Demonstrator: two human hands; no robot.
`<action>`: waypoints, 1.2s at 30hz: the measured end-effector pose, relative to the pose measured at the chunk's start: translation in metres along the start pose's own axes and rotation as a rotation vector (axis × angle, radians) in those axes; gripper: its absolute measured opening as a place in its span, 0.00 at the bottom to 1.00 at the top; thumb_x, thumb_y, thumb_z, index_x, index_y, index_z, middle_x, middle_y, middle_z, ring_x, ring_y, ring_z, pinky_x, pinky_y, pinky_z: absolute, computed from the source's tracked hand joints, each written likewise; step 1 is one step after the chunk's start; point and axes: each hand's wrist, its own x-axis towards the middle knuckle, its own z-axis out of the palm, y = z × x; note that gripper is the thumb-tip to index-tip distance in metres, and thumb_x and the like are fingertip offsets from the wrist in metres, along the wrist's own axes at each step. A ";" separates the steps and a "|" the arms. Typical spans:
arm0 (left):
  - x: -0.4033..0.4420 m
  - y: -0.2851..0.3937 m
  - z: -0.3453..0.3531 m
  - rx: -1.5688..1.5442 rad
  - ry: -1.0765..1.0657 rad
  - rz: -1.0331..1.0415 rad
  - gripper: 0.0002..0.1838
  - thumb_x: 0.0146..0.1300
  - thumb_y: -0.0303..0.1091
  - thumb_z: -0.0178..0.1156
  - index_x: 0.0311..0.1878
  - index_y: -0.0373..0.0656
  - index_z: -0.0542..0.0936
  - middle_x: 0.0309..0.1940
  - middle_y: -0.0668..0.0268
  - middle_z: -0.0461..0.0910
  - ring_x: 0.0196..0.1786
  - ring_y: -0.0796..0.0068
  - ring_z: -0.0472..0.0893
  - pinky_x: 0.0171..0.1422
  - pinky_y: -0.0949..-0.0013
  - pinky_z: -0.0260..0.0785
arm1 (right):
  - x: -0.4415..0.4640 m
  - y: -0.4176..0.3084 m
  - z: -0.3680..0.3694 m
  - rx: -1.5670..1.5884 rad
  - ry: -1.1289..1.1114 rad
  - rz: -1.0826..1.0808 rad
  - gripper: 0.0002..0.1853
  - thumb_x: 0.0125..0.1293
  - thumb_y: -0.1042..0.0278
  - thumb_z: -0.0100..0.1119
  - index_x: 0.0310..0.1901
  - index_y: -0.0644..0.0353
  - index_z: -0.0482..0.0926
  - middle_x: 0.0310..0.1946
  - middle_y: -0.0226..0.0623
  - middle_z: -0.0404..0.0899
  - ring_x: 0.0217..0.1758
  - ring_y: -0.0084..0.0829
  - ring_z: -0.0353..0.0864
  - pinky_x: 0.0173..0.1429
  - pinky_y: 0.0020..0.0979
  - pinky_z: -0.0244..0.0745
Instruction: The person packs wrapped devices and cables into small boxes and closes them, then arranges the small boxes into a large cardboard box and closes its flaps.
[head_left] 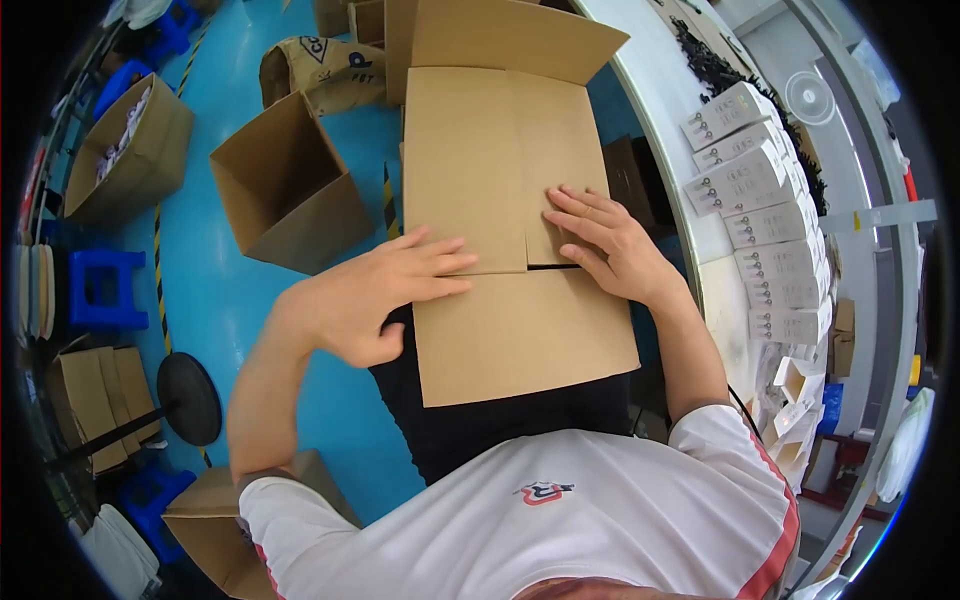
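Observation:
Right in front of my body stands a brown cardboard box (pixel 465 160). Two of its flaps are folded inward and meet at a seam, while the far flap stands up and the near flap (pixel 525 335) sticks out toward my lap. My left hand (pixel 385 290) rests on the left folded flap near its front edge, fingers stretched out. On the right folded flap lies my right hand (pixel 605 240), its fingers spread flat. A narrow dark gap shows below the right flap. Neither hand holds anything. What is inside the box is hidden.
An open carton (pixel 290 190) stands on the blue floor at left, near a printed brown sack (pixel 325 75). Farther left are another filled carton (pixel 130 150) and a blue stool (pixel 105 288). On the right, a white table (pixel 650 110) bears stacked white boxes (pixel 740 185).

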 end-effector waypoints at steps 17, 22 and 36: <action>0.048 0.033 0.004 1.044 0.657 0.040 0.23 0.67 0.30 0.65 0.65 0.56 0.87 0.76 0.58 0.77 0.82 0.49 0.70 0.86 0.44 0.60 | -0.015 -0.006 -0.032 -0.549 0.638 -0.149 0.17 0.64 0.81 0.65 0.53 0.58 0.89 0.65 0.41 0.86 0.81 0.47 0.73 0.83 0.56 0.66; -0.016 0.050 -0.004 1.256 0.541 -0.222 0.22 0.57 0.26 0.70 0.57 0.34 0.88 0.72 0.55 0.80 0.83 0.49 0.69 0.90 0.40 0.52 | -0.073 -0.001 -0.051 -0.653 0.369 0.105 0.11 0.60 0.78 0.71 0.45 0.62 0.90 0.58 0.38 0.89 0.82 0.45 0.70 0.87 0.62 0.55; 0.040 0.018 0.061 0.753 0.896 -0.562 0.25 0.62 0.39 0.75 0.61 0.39 0.85 0.57 0.46 0.83 0.61 0.46 0.81 0.69 0.47 0.72 | -0.027 0.025 0.008 -0.261 0.431 0.337 0.41 0.59 0.51 0.81 0.70 0.62 0.76 0.55 0.47 0.86 0.64 0.49 0.81 0.83 0.51 0.66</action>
